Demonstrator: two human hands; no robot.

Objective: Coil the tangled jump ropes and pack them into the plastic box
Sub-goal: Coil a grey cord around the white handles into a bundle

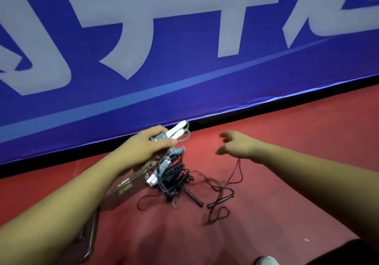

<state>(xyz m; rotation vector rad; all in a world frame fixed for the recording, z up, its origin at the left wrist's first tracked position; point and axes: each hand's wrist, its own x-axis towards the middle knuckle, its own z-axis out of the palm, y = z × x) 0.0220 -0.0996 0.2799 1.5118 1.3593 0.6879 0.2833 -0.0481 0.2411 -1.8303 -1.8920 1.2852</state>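
Ropes [174, 172] are mostly coiled already, stacked against the near end of the box [123, 189]. That box is clear plastic and lies on the red floor under the left forearm. I cannot tell whether the stack sits inside its walls or just beside them.

Above it, the left hand [147, 147] grips a grey bundle [176, 135] around its wraps, with the white handles poking out past the fingers. Right of the stack, a loose rope [225, 184], thin and dark, sprawls in loops on the floor. The right hand [235, 145] hovers above it, blurred, fingers spread and holding nothing.

The step looks like stowing the held bundle while reaching for the last tangle. To do it well, keep the fingers across the wraps until the bundle rests in the box, or the coil will probably spring apart. Lay its handles parallel to those already there. For the loose rope, take both handles together first and let the loops fall free before winding. Pulling at a loop in the middle would likely tighten the knot.

Count:
- One box.
- One held bundle, with two white handles.
- The stack: at least two grey coils and two or three black ones, too snarled for a firm number, plus one more white handle pair low down.
- One loose rope with two black handles.
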